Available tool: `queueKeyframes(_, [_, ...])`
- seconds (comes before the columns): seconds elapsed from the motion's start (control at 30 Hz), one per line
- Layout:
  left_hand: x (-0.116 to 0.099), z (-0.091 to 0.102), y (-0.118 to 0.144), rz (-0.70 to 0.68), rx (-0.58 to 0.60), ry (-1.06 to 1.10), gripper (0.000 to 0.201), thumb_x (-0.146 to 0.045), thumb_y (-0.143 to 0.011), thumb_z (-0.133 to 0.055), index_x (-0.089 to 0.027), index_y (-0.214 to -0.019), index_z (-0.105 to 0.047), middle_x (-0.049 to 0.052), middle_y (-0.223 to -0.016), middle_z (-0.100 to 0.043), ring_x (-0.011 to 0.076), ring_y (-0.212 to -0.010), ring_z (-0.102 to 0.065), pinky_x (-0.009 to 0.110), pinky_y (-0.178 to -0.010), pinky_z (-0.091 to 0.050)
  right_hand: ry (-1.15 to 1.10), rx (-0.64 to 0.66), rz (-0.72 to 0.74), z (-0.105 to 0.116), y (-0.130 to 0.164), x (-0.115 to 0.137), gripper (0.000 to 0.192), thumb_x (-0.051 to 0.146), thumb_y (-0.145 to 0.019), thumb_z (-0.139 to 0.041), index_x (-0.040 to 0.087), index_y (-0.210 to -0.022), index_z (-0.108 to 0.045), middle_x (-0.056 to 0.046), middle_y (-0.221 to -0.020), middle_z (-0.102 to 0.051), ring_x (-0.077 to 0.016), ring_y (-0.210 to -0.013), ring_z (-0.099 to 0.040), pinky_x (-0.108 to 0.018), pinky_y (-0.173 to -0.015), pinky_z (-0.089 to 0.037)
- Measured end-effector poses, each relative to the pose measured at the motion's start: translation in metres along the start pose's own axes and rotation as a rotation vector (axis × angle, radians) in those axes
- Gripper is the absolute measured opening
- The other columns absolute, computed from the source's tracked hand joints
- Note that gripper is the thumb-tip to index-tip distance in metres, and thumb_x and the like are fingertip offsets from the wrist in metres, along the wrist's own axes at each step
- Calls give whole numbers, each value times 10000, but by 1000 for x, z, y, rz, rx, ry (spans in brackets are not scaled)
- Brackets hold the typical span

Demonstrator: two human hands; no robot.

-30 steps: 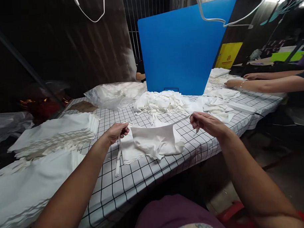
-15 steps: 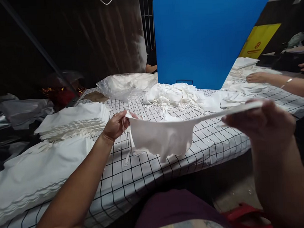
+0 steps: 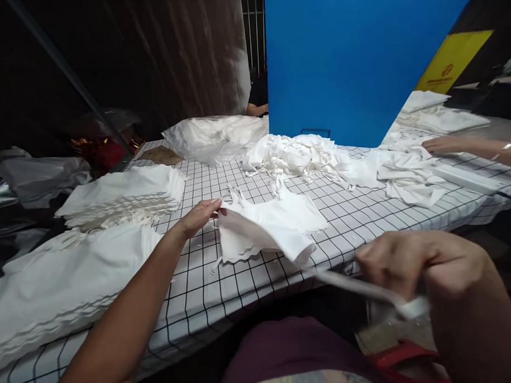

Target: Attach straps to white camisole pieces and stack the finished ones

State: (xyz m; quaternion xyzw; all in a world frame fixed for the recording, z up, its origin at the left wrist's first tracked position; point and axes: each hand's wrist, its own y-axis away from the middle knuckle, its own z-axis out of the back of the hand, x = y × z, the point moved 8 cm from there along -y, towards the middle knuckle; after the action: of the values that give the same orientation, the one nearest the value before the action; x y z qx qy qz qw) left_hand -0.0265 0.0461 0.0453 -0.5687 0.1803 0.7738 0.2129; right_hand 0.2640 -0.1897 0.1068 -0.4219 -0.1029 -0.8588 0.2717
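My left hand (image 3: 204,215) pinches the upper corner of a white cloth garment piece (image 3: 277,235), lifted and folding over above the table. A long white strap (image 3: 359,285) trails from it toward the lower right. My right hand (image 3: 404,264), blurred by motion, is closed on this strap in front of the table edge, and the strap's end hangs below the fingers. Under the held piece lie more flat white garment pieces (image 3: 310,212) with thin straps, on a white cloth with a black grid (image 3: 191,283).
Stacks of white pieces (image 3: 74,276) lie at the left. Behind are a crumpled white heap (image 3: 288,157), a clear plastic bag (image 3: 211,137) and a tall blue board (image 3: 351,59). Another person's hand (image 3: 442,146) rests by white cloth at the right. Below is a red object (image 3: 403,354).
My right hand has dropped and drawn closer to me, taking the strap down. The piece, stretched level between both hands before, now sags and folds over. My left hand has barely moved.
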Motion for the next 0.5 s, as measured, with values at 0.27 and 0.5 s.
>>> queueKeyframes(0.27, [-10,26,56,35,-512,-576,221,-389,-790,-703,-209,-725,-593,45,-794,-550,235,-817,-528,269,-694,-362,85,-220,-286,5,-97,-54,440,585,-939,-507,199,-908,-716,-79,-901,-701,-192,-770,-615,-306,-673,-436])
queueKeyframes(0.5, [13,-78,96,217,-268,-565,335,-441,-749,-729,-225,-566,-550,39,-591,-570,204,-563,-477,287,-589,-249,345,66,-506,-43,-140,-99,163,333,-802,-672,205,-717,-616,-44,-736,-655,-153,-597,-503,-291,-548,-326])
